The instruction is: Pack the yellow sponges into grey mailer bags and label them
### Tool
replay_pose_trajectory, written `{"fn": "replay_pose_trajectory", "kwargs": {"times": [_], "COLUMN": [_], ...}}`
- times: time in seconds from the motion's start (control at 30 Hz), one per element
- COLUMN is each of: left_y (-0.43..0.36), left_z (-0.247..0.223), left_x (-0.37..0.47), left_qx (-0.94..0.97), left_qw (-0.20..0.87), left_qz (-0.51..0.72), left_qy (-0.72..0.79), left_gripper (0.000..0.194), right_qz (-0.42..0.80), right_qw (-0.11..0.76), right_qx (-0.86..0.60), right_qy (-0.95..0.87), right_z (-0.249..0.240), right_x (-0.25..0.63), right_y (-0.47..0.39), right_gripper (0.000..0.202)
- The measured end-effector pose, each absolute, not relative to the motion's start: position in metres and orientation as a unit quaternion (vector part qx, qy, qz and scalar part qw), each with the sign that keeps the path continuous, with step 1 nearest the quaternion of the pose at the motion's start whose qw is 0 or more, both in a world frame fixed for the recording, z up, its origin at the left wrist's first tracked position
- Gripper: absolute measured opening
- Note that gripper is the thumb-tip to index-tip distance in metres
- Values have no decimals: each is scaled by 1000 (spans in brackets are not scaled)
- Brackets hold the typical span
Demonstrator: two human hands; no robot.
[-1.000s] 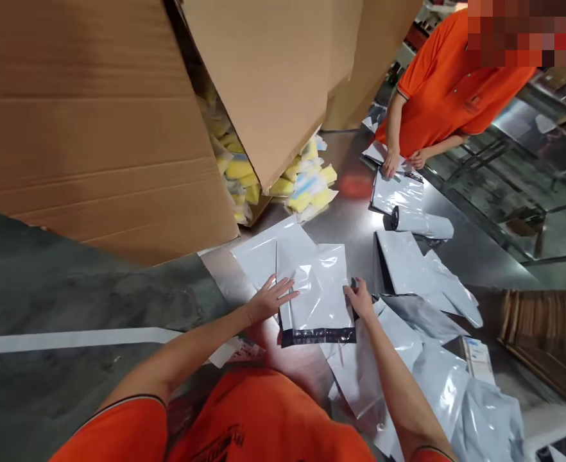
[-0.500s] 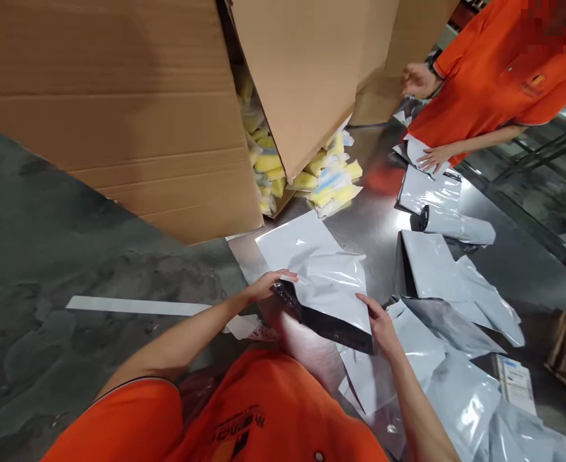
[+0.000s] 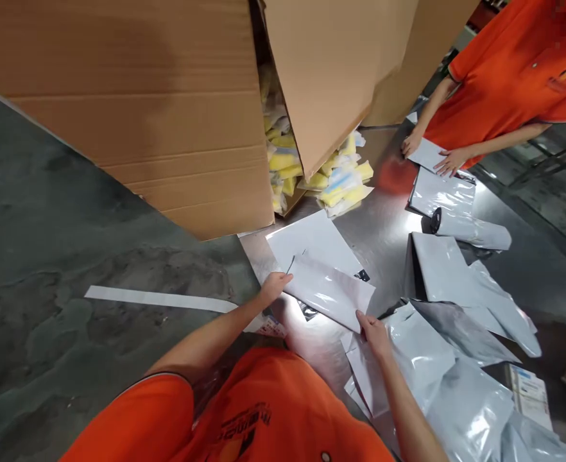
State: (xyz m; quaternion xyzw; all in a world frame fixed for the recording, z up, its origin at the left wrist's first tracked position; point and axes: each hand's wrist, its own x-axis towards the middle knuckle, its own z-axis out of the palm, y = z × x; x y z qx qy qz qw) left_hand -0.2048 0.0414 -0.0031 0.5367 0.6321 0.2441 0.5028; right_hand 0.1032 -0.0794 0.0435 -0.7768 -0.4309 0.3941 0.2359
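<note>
Between my two hands is a white plastic mailing bag point(image 3: 328, 290), folded over into a narrow shape. My left hand point(image 3: 276, 285) pinches its left end, thumb on top. At the right end, the fingers of my right hand point(image 3: 372, 330) are closed on the edge. Beneath and beyond the bag lies a flat white sheet-like bag point(image 3: 312, 237) on the metal table point(image 3: 389, 221). A bit of black lining shows at its right corner and under the folded bag. Beside my right forearm, filled white mailing bags point(image 3: 470, 404) are piled.
Large cardboard boxes point(image 3: 167, 115) stand at the back, one spilling yellow-and-white packets point(image 3: 343, 183). A co-worker point(image 3: 499, 96) presses a white bag at the far right. A bag roll point(image 3: 473, 229) and a folded bag point(image 3: 439, 266) lie nearer. A paper strip point(image 3: 158, 299) hangs over the floor.
The bag's open black mouth has been folded over, leaving a narrow white bundle in both my hands. The co-worker's raised hand has come down onto their bag. The view has shifted slightly.
</note>
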Motion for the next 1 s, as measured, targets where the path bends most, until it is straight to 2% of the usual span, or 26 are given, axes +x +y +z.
{"fn": "replay_pose_trajectory", "kwargs": {"times": [0.07,0.13,0.27,0.4,0.47,0.53,0.6,0.67,0.83,0.9,1.0], "left_y": [35,24,4,5,11,16,18,18,17,21,38], "left_z": [1,4,-2,-25,-33,-35,-33,-30,-16,-6,13], "left_x": [-201,-196,-176,-154,-149,-147,-145,-144,-144,-145,-140], "left_qx": [531,586,825,889,892,893,894,895,882,839,650], "left_qw": [466,382,168,123,125,129,133,137,187,256,462], "left_qz": [248,275,264,197,187,189,195,194,197,242,320], "left_qy": [663,660,470,395,393,387,380,377,387,414,512], "left_gripper": [34,33,50,58,58,60,60,58,52,47,32], "right_qz": [398,400,407,380,272,112,18,47,229,270,232], "right_qw": [222,206,174,73,39,72,118,130,33,49,120], "right_qx": [-786,-794,-803,-815,-838,-834,-770,-694,-646,-654,-660], "right_qy": [-418,-409,-399,-432,-471,-536,-627,-707,-727,-705,-704], "right_z": [38,31,17,22,38,58,75,82,60,49,46], "right_x": [100,99,101,106,104,94,73,45,0,3,19], "right_y": [-74,-71,-68,-66,-59,-42,-13,24,100,109,103], "right_gripper": [57,55,48,43,34,29,35,36,26,24,24]}}
